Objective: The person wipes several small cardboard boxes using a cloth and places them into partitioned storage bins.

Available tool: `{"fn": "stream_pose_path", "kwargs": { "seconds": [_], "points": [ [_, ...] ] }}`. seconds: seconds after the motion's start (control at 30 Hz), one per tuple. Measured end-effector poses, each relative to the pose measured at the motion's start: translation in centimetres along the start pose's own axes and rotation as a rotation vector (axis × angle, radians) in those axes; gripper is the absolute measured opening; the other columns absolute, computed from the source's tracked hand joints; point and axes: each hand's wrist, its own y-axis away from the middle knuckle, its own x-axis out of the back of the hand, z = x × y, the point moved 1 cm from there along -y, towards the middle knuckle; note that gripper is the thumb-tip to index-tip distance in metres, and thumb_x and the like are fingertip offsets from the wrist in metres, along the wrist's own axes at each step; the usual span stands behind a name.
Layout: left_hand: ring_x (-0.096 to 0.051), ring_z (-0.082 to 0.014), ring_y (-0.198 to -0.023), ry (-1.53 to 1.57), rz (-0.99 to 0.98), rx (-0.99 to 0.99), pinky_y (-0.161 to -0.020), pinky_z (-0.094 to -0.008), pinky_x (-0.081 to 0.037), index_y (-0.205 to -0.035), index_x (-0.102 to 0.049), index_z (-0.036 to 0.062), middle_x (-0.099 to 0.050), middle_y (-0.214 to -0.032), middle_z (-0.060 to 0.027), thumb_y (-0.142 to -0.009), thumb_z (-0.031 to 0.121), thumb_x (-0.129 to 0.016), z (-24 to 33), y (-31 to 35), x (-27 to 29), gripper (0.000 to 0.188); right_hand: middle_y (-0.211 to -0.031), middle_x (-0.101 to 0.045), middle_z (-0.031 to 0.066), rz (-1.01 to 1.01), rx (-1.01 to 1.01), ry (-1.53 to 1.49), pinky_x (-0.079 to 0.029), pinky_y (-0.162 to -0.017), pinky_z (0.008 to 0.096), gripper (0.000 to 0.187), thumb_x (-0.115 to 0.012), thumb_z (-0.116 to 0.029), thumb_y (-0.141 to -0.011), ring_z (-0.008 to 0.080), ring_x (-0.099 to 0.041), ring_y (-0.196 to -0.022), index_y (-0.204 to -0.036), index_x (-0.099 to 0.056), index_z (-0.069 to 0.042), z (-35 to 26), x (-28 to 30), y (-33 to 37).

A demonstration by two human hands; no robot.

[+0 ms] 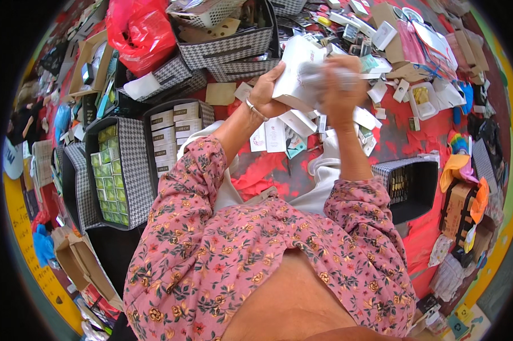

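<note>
While my left grip (266,94) had hold of the white box (295,74), its fingers were closed round the near left side, thumb up along the edge, and the box sat tilted above the floor. My right grip (340,94) was at the box's right side, so smeared by motion blur that I couldn't tell how far it was closed. A greyish thing (313,77) showed at its fingers, equally blurred; I couldn't make out what it was or whether it was held.

Just below the two grips I had loose white cartons (275,134) lying on the red floor (256,182). Beyond the right grip spread a heap of small boxes and packets. Ahead and to the left of the left grip stood a houndstooth storage box (256,42), filled with mixed items, with a red plastic bag (137,37) beside it.

Farther left of that grip, and nearer the body, I saw stacked cartons (164,136) in one bin and green packs (110,184) in another. Below and right of the right grip, a dark-lined bin (422,190) held a row of narrow things.
</note>
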Motion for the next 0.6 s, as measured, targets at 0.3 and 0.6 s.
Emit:
{"fn": "stream_pose_path", "kwargs": {
  "seconds": [0.3, 0.6],
  "points": [
    [-0.054, -0.0241, -0.103, -0.163, -0.01, 0.099, -0.088, -0.041, -0.044, -0.123, -0.037, 0.0069, -0.051, -0.115, -0.0117, -0.089, 0.036, -0.043, -1.0, 0.8, -0.7, 0.046, -0.108, -0.057, 0.0119, -0.202, 0.098, 0.318, -0.038, -0.086, 0.0371, 0.023, -0.056, -0.022, -0.082, 0.0269, -0.052, -0.102, -0.101, -0.059, -0.009, 2.2, 0.0, -0.1],
    [-0.053, -0.0228, -0.103, -0.037, 0.004, 0.102, -0.088, -0.042, -0.044, -0.12, -0.04, 0.0074, -0.051, -0.115, -0.01, -0.09, 0.038, -0.041, -1.2, 0.4, 1.0, 0.043, -0.102, -0.061, 0.0076, -0.397, -0.065, 0.055, -0.045, -0.083, 0.03, 0.02, -0.06, -0.017, -0.081, 0.0211, -0.057, -0.098, -0.099, -0.062, -0.009, 0.5, -1.4, 1.7]
  ]
}}
